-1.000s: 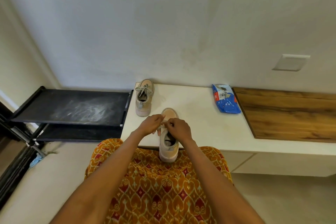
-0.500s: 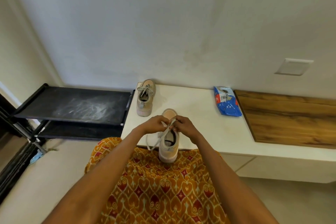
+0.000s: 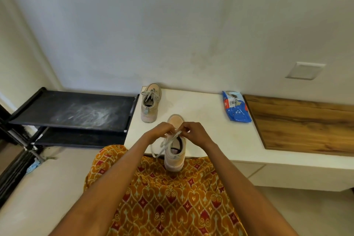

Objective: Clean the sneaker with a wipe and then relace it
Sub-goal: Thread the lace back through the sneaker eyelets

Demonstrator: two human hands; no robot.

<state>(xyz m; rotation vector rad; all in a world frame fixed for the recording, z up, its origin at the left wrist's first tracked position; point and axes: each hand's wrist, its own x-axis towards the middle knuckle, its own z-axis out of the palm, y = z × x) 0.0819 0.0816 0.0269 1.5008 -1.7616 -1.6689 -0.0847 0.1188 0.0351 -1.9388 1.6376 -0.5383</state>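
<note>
two hands meet over the peach sneaker [image 3: 175, 151], which sits at the near edge of the white bench [image 3: 216, 132], heel overhanging. the left hand [image 3: 160, 130] and right hand [image 3: 193, 132] each seem to pinch the grey lace [image 3: 164, 145], its loose end trailing left. a second sneaker [image 3: 150, 102] stands behind; a blue wipes packet [image 3: 236, 109] lies well right.

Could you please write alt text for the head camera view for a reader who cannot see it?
A person's left hand and right hand pinch a grey shoelace over a peach sneaker at a white counter's near edge. A second, laced sneaker and a blue wipes packet lie beyond.
</note>
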